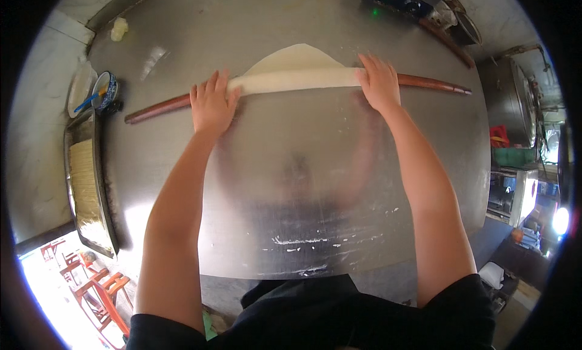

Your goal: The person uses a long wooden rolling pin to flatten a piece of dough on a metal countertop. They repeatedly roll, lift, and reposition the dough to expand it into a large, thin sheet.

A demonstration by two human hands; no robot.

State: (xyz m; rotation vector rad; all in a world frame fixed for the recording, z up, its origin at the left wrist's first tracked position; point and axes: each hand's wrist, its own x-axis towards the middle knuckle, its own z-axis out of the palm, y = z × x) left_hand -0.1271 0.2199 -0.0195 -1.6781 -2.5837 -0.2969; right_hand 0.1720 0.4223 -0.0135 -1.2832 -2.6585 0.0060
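Note:
A long wooden rolling pin (159,108) lies crosswise on the steel tabletop, its tapered ends showing at both sides. A sheet of pale dough (295,80) is wrapped around its middle. Beyond the pin, a loose pointed flap of dough (302,56) rests flat on the steel. My left hand (211,104) lies palm down over the pin at the left end of the dough roll, fingers stretched forward. At the right end, my right hand (379,81) rests on the roll in the same way, fingers extended. Neither hand's fingers are curled round the pin.
Along the left edge stand a metal tray (109,222) of pale strips and a blue-and-white bowl (107,93) with a blue-handled brush. A dough lump (119,29) sits far left. A device with a green light (398,2) and another wooden rod (448,43) are far right.

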